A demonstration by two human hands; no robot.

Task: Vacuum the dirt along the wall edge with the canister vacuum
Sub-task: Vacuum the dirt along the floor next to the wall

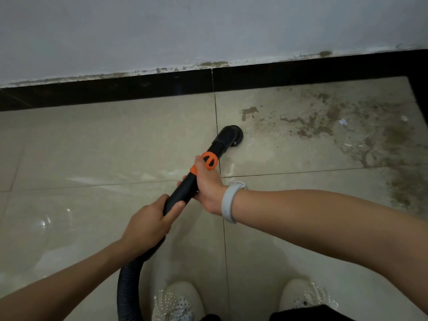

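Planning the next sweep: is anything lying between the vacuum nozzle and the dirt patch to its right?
Nothing visible: bare beige tile floor separates the black round vacuum nozzle from the brown dirt patch.

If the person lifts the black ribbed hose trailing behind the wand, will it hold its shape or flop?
The ribbed hose already bends in a loose curve below the left hand, so it would probably sag and swing. The wand, gripped by both hands including the right hand, looks straight and likely stays stiff.

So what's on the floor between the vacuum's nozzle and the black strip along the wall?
In the head view, pale floor tile, apparently bare, lies between the nozzle and the black skirting; the brown dirt starts just to the right.
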